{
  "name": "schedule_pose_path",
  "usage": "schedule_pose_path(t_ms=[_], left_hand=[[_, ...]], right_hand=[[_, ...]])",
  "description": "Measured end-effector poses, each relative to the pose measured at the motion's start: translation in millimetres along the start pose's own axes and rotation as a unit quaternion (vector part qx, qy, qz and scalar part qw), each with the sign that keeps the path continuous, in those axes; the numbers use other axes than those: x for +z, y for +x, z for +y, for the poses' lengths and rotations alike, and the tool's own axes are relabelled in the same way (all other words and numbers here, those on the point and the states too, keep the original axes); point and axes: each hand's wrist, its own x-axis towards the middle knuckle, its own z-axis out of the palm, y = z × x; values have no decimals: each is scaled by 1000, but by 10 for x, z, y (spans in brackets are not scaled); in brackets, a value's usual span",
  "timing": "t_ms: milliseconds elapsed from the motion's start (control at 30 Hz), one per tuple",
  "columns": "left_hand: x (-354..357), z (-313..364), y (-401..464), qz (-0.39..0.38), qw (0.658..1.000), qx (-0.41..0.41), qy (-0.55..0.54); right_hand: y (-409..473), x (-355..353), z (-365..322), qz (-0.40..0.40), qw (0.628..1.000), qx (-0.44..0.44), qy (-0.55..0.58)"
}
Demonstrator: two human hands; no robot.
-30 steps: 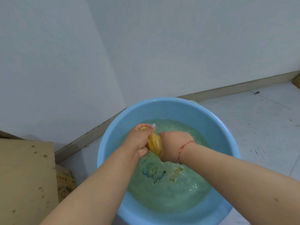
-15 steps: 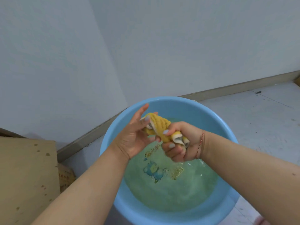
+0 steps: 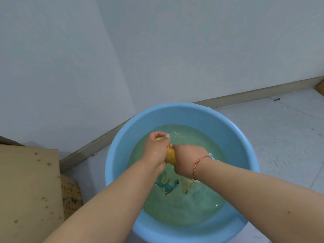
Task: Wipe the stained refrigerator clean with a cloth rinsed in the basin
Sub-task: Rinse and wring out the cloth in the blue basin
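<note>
A round light-blue basin stands on the floor, holding greenish water with a cartoon print on its bottom. Over the water, my left hand and my right hand both grip a twisted yellow cloth, one at each end. Only a short yellow stretch shows between the two fists, and a white edge of the cloth sticks out behind my right wrist. The refrigerator is out of view.
The basin sits in a corner of white walls with a beige skirting board. A stained brown cardboard sheet lies at the left, with a printed box edge beside it. Grey floor tiles spread to the right.
Half a second ago my left hand was open and the cloth was raised above the water in my right hand. Now both hands grip it, lower down, wringing it close to the water.
</note>
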Motion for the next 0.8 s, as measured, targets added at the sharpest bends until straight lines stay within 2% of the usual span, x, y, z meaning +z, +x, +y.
schedule_pose_path(t_ms=[100,133,200,267,300,333,367,433,500,533,567,600,633,667,700,767,800], left_hand=[[15,-80,68,87,993,-66,-43],[10,-90,78,90,990,-87,-58],[3,-1,31,46,988,-127,-71],[-12,237,-50,-28,988,-140,-63],[-37,382,-91,-62,988,-129,-65],[-74,514,-126,-90,987,-108,-77],[-131,616,-139,-120,986,-74,-90],[-240,696,-135,-202,972,-11,-122],[-276,667,-151,-308,936,25,-169],[-271,651,-153,-363,910,38,-199],[-264,660,-176,-416,879,53,-228],[-251,680,-199,-465,848,65,-246],[-243,727,-232,-502,826,81,-244],[-243,782,-272,-508,829,106,-208],[-228,837,-319,-487,850,136,-146],[-167,885,-370,-373,913,161,-32],[-126,854,-367,-313,936,158,-29]], right_hand=[[0,159,8,98,994,-32,-46],[0,202,16,126,989,-53,-54],[-2,204,35,151,986,-59,-35],[4,68,48,93,992,-18,89],[9,-31,42,40,976,-9,213],[12,-130,50,-19,931,-4,366],[17,-221,83,-82,857,1,509],[-25,-363,155,-258,664,-30,701],[-81,-391,133,-424,456,-122,773],[-98,-363,81,-477,371,-157,781],[-107,-335,17,-512,309,-177,781],[-119,-316,-29,-532,274,-189,779],[-133,-325,-57,-534,271,-198,776],[-147,-366,-59,-522,300,-202,773],[-160,-426,-29,-493,358,-189,770],[-181,-548,51,-401,509,-124,751],[-187,-574,70,-351,581,-86,730]])
